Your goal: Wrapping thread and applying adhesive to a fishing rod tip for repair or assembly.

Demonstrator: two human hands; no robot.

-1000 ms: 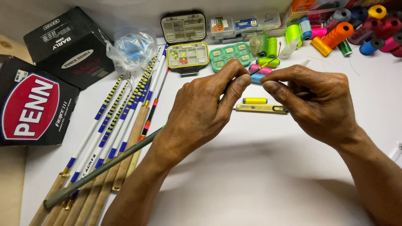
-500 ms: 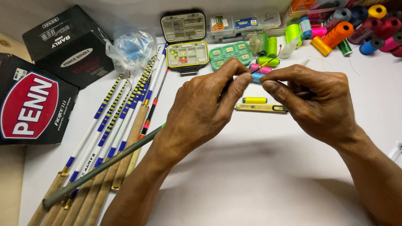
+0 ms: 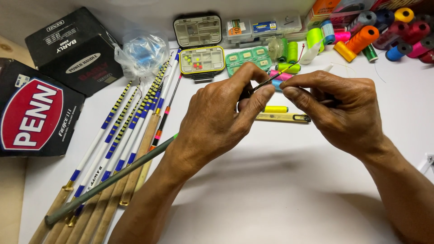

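I am seeing left hand (image 3: 217, 124) pinching thin rod tip (image 3: 271, 80), right hand (image 3: 343, 110) pinching its end, mid-table | yellow-rimmed box (image 3: 202, 61) holding small beads | bare white table (image 3: 280, 194) lying open below hands.

head cam, looks down, close, table (image 3: 280, 190)

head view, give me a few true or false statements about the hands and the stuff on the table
1. The left hand pinches the thin dark rod. True.
2. The right hand lies flat on the table. False: it is raised, fingertips pinched by the rod's tip.
3. The small yellow-rimmed box is open. True.
4. The thread spools sit at bottom left. False: top right.
5. The striped rods lie left of the hands. True.
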